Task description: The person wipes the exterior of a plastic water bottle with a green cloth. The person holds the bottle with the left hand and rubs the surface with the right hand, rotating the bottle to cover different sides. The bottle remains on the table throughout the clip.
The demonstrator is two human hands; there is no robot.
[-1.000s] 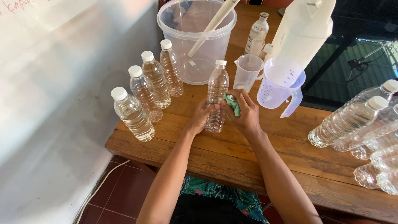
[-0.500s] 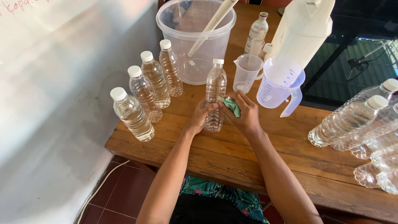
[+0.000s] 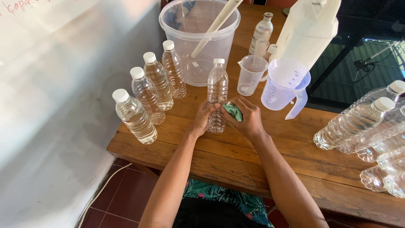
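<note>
A clear plastic bottle [image 3: 217, 86] with a white cap stands upright on the wooden table [image 3: 270, 145]. My left hand [image 3: 203, 119] grips its lower part from the left. My right hand [image 3: 247, 118] presses a green cloth [image 3: 233, 111] against the bottle's right side. Several capped bottles [image 3: 147, 93] of clear liquid stand in a row to the left.
A large clear bucket [image 3: 198, 38] with a white stirring stick stands behind. A small measuring cup [image 3: 249, 76], a larger jug [image 3: 284, 86] and a white canister [image 3: 308, 29] are at the back right. Empty bottles [image 3: 367, 122] lie at the right edge. A white wall is on the left.
The hands and cloth have shifted slightly on the bottle; the bottle stays in the same place, upright.
</note>
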